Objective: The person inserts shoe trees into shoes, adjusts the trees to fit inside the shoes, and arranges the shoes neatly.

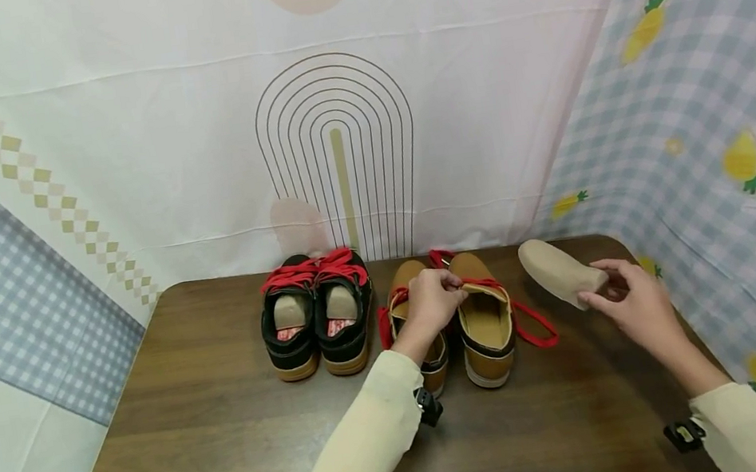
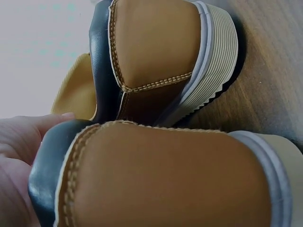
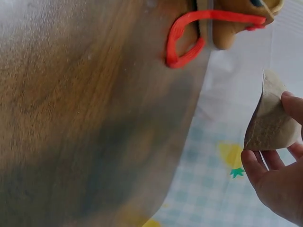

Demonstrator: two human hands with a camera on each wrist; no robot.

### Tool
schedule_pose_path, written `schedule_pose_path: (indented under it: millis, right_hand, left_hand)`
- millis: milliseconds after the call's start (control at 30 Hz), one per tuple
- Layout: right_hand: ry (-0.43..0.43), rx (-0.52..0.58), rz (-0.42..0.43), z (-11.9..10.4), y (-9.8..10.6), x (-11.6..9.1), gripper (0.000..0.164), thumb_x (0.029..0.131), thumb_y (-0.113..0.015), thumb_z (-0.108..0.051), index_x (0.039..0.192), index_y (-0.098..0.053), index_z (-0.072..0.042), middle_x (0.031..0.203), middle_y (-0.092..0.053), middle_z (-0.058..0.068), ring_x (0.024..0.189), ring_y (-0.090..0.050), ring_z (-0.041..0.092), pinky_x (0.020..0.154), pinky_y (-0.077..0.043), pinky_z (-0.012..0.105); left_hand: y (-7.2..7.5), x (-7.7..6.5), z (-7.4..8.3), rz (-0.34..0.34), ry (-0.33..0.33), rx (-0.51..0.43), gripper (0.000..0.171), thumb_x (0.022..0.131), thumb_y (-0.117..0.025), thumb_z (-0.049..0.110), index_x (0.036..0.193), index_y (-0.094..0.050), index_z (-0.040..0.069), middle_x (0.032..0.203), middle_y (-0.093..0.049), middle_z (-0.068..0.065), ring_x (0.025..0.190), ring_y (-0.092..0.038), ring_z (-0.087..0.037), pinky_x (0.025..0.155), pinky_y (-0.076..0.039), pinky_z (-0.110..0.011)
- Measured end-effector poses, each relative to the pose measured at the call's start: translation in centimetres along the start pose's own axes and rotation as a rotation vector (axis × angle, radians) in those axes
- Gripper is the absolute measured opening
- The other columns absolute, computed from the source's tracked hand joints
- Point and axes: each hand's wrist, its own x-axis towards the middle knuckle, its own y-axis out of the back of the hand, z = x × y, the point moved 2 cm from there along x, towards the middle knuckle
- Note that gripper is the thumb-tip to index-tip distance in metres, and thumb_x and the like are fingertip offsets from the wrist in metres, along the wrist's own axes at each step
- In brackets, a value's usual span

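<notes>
A beige moulded shoe insert point(image 1: 560, 271), rounded at one end, is held up at the right by my right hand point(image 1: 637, 304), thumb and fingers pinching its narrow end. In the right wrist view the insert point(image 3: 272, 116) appears end-on between thumb and fingers. My left hand point(image 1: 431, 301) reaches over the left tan shoe point(image 1: 408, 270) and pinches the tongue of the right tan shoe point(image 1: 489, 369) near its red laces. That shoe's inside shows bare tan lining. The left wrist view shows both heels close up, with the yellowish tongue point(image 2: 78, 90) beyond my thumb.
A pair of black shoes point(image 1: 296, 352) with red laces stands to the left, a beige insert point(image 1: 341, 303) in each. A loose red lace loop point(image 1: 544, 333) lies on the brown table point(image 1: 220, 452). A white cloth point(image 1: 192, 149) hangs behind, checked cloth point(image 1: 747, 232) at the right.
</notes>
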Motion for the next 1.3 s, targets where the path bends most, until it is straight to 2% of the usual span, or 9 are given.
schedule_pose_path:
  millis: [233,500,833,1167,1300]
  right_hand:
    - [0.022,0.048,-0.039,-1.8,0.4,-0.8,0.054,0.084,-0.086,-0.010,0.131,-0.062,0.000,0.112,-0.066,0.021,0.094,-0.048,-0.025,0.076,-0.046,-0.001]
    - [0.074,0.045,-0.071,-3.6,1.1,-1.4,0.052,0.084,-0.086,-0.010,0.130,-0.064,-0.002,0.111,-0.066,0.015,0.094,-0.050,-0.022,0.078,-0.046,0.000]
    - [0.126,0.070,-0.100,-5.7,1.9,-1.7,0.051,0.082,-0.087,-0.006,0.128,-0.067,-0.003,0.108,-0.062,0.011,0.097,-0.051,-0.020,0.079,-0.048,0.001]
    - [0.180,0.071,-0.103,-7.2,2.6,-1.5,0.051,0.076,-0.089,-0.001,0.123,-0.070,-0.002,0.103,-0.065,0.008,0.091,-0.056,-0.017,0.075,-0.052,0.005]
    - [0.190,0.092,-0.135,-8.2,3.0,-1.6,0.050,0.077,-0.090,-0.002,0.123,-0.070,-0.003,0.102,-0.066,0.008,0.086,-0.062,-0.012,0.070,-0.054,0.009]
  left_hand:
    - [0.2,0.1,0.1,-0.001,-0.022,0.002,0.005,0.086,-0.084,0.013,0.091,-0.082,0.010,0.083,-0.078,-0.001,0.072,-0.068,-0.009,0.064,-0.053,-0.019]
    - [0.2,0.0,0.0,-0.029,0.010,-0.095,0.005,0.087,-0.082,0.008,0.093,-0.080,0.007,0.082,-0.077,-0.004,0.054,-0.065,-0.007,0.051,-0.054,-0.020]
    - [0.1,-0.1,-0.1,-0.035,0.022,-0.114,0.006,0.088,-0.081,0.008,0.094,-0.080,0.007,0.083,-0.077,-0.005,0.055,-0.066,-0.009,0.051,-0.055,-0.021]
    - [-0.1,0.0,0.0,-0.030,0.025,-0.099,0.005,0.088,-0.080,0.008,0.093,-0.080,0.006,0.083,-0.078,-0.005,0.053,-0.066,-0.008,0.051,-0.055,-0.021]
    - [0.0,-0.1,0.1,-0.026,0.021,-0.104,0.005,0.089,-0.080,0.007,0.093,-0.080,0.005,0.083,-0.078,-0.007,0.053,-0.065,-0.008,0.051,-0.055,-0.021]
